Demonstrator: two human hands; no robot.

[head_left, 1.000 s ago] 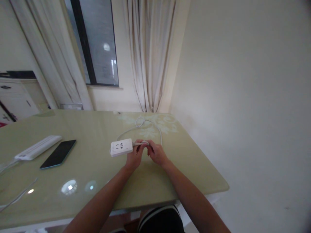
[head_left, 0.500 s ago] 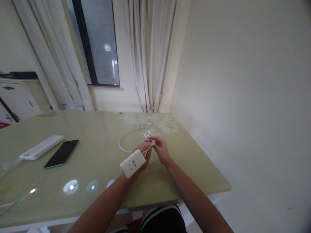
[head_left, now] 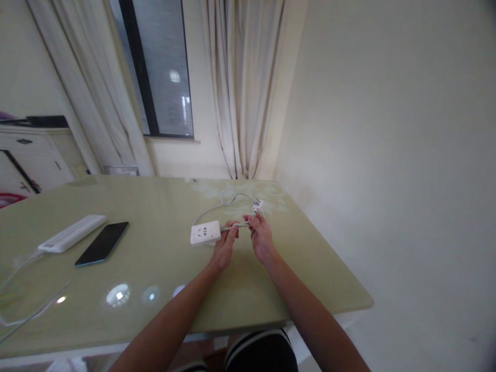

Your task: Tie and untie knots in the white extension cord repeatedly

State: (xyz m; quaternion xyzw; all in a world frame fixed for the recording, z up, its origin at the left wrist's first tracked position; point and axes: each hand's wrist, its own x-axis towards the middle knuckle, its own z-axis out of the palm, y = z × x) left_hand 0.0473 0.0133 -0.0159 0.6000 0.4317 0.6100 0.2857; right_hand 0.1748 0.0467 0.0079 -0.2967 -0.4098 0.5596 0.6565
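A white power cord [head_left: 241, 225] runs stretched and doubled between my two hands. My left hand [head_left: 225, 245] is closed on it right beside a small white socket block [head_left: 205, 233], whose outlet face is turned up toward me. My right hand [head_left: 260, 235] pinches the other end of the doubled stretch. Just above the right fingers the white plug [head_left: 258, 205] sticks up with its prongs showing. Behind the hands, a loose loop of the cord [head_left: 217, 205] lies on the table.
The pale green table [head_left: 155, 206] has a rounded right corner near the wall. On its left side lie a white power strip [head_left: 73, 234] and a dark phone [head_left: 103, 244]. Another white cable [head_left: 39, 312] trails at the left front. A curtain [head_left: 242, 93] hangs behind the table.
My left hand has turned, so the socket block swung from over my wrist to the left of my fingers. The plug has shifted right with my right hand, and the hands are farther apart.
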